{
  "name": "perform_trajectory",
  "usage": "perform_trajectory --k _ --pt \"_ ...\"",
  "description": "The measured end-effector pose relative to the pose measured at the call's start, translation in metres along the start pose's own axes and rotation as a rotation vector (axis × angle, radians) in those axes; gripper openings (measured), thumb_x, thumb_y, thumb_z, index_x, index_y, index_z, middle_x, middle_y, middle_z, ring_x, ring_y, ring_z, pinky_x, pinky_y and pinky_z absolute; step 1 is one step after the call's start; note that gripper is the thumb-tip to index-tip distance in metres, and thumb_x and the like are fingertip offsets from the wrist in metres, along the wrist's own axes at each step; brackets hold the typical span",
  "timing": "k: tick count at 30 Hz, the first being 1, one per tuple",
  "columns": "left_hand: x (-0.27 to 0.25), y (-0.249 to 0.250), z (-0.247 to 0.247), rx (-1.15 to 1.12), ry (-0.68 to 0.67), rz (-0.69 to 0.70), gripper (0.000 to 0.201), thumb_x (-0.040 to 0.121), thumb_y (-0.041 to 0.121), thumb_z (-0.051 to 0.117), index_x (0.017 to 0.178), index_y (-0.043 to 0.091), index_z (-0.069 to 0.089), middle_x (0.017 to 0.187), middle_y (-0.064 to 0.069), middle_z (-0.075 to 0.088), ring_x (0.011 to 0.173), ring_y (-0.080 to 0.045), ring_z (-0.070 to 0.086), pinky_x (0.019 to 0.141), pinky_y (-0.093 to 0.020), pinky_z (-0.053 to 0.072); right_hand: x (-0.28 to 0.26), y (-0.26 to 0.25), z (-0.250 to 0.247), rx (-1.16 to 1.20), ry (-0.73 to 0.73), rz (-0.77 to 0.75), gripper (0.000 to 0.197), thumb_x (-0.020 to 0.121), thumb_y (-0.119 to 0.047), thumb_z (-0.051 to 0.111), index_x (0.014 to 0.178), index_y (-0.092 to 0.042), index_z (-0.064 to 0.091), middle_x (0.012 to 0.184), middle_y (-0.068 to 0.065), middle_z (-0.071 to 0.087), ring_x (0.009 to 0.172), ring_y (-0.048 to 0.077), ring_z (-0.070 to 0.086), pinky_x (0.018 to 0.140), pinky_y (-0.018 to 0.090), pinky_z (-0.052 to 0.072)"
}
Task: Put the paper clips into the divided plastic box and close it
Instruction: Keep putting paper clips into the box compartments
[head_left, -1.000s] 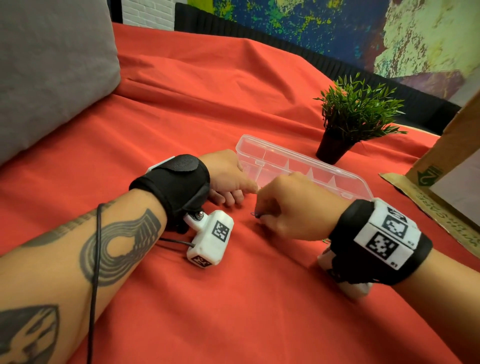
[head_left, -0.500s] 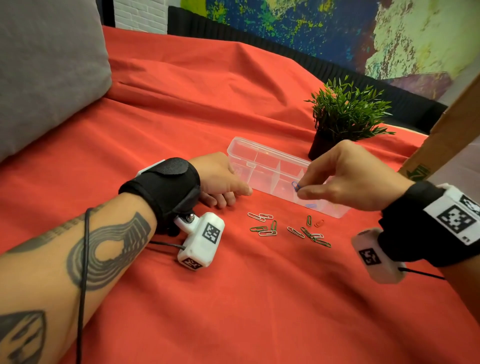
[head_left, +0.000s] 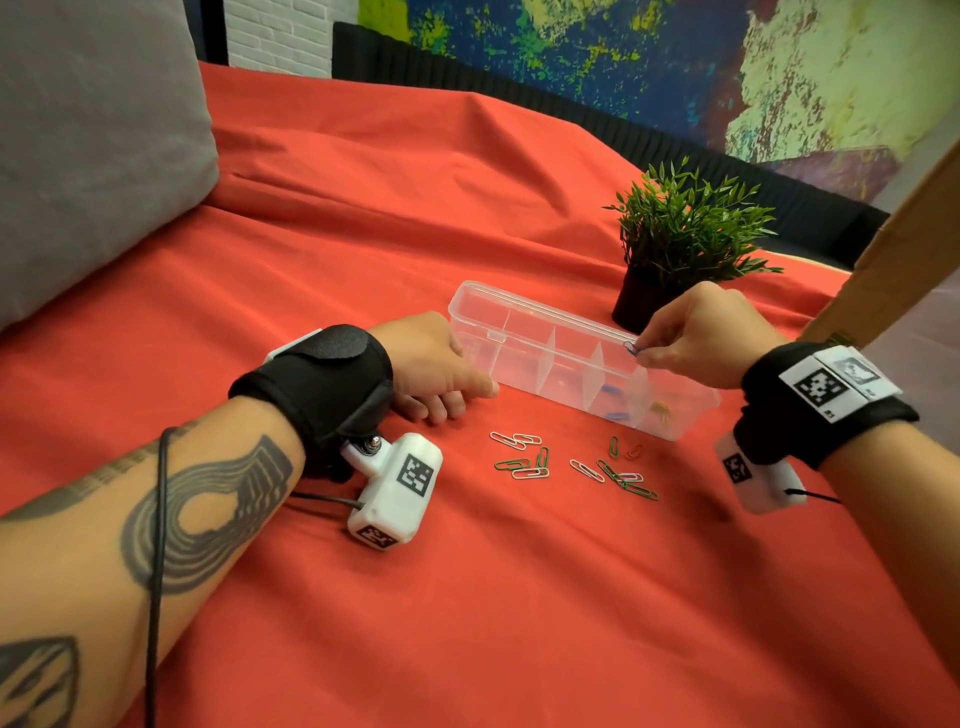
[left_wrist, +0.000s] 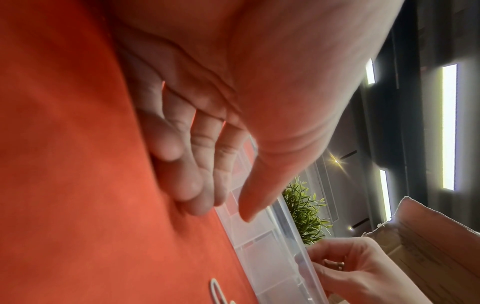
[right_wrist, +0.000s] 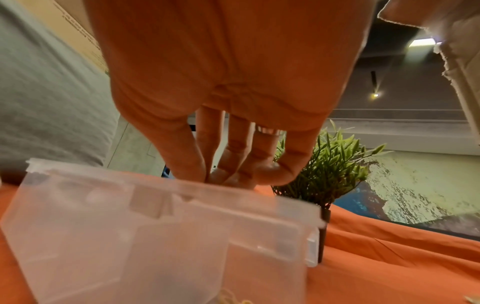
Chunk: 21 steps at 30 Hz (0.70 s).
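While our left hand (head_left: 441, 364) rests on the red cloth (head_left: 363, 234) with loosely extended fingers against the left end of the clear divided plastic box (head_left: 524, 332), the head view shows our right hand (head_left: 696, 332) above the box's right part, thumb and forefinger pinching a small blue paper clip (head_left: 631, 347). Blue clips lie in one compartment and an orange one in the rightmost; the loose green, white and orange paper clips (head_left: 571, 465) are scattered on the cloth just near of the box. A small green potted plant (head_left: 680, 234) stands beyond the box, a grey cushion (head_left: 93, 130) far left, a cardboard box (head_left: 909, 239) at right. From the left wrist we see our relaxed fingers (left_wrist: 189, 164) on the cloth, thumb touching the box wall (left_wrist: 259, 253), holding nothing. From the right wrist our fingertips (right_wrist: 233, 172) bunch together over the box rim (right_wrist: 182, 189); the clip itself we cannot make out there.
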<state>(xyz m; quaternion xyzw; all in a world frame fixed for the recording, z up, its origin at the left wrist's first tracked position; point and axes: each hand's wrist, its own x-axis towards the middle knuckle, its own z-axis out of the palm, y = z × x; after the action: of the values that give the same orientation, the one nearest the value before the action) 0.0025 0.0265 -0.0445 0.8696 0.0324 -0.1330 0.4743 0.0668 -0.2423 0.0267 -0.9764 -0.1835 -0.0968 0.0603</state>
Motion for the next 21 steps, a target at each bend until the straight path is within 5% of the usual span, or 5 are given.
perform_trajectory --k 4,8,13,18,21 --pt "0.000 0.000 0.000 0.000 0.000 -0.004 0.026 0.083 0.036 0.076 0.079 0.012 0.068 0.066 -0.005 0.071 0.050 -0.017 0.057 0.045 -0.021 0.044 0.007 0.000 0.004 -0.037 -0.017 -0.007 0.012 0.075 -0.013 0.080 0.082 -0.021 0.083 0.063 -0.012 0.065 0.061 0.008 0.058 0.066 0.021 0.040" --pt "0.000 0.000 0.000 0.001 0.000 -0.001 0.026 0.083 0.037 0.076 0.079 0.013 0.068 0.066 -0.004 0.071 0.050 -0.017 0.057 0.046 -0.021 0.044 0.004 0.002 0.000 -0.031 0.043 -0.025 0.022 0.077 -0.006 0.072 0.091 -0.019 0.083 0.080 0.000 0.077 0.072 0.018 0.067 0.077 0.025 0.051" --pt "0.000 0.001 0.000 0.011 0.005 -0.003 0.025 0.083 0.037 0.076 0.079 0.013 0.067 0.067 -0.004 0.071 0.047 -0.014 0.057 0.042 -0.019 0.044 -0.018 -0.003 -0.014 0.023 0.143 -0.077 0.012 0.078 -0.012 0.073 0.078 -0.020 0.082 0.069 -0.006 0.074 0.067 0.011 0.066 0.068 0.026 0.050" --pt "0.001 0.000 0.000 0.013 0.004 -0.003 0.025 0.083 0.037 0.076 0.081 0.013 0.069 0.067 -0.003 0.070 0.046 -0.013 0.057 0.041 -0.018 0.044 -0.053 -0.018 -0.021 0.035 -0.050 -0.132 0.008 0.077 -0.023 0.078 0.070 -0.025 0.079 0.062 -0.009 0.073 0.061 0.005 0.066 0.060 0.021 0.049" --pt "0.000 0.001 0.000 0.017 0.007 -0.003 0.026 0.083 0.037 0.076 0.085 0.012 0.070 0.067 -0.003 0.070 0.046 -0.013 0.057 0.041 -0.018 0.044 -0.071 -0.027 -0.022 -0.008 -0.201 -0.159 0.007 0.080 -0.027 0.076 0.074 -0.029 0.079 0.067 -0.012 0.075 0.069 -0.002 0.065 0.056 0.005 0.042"
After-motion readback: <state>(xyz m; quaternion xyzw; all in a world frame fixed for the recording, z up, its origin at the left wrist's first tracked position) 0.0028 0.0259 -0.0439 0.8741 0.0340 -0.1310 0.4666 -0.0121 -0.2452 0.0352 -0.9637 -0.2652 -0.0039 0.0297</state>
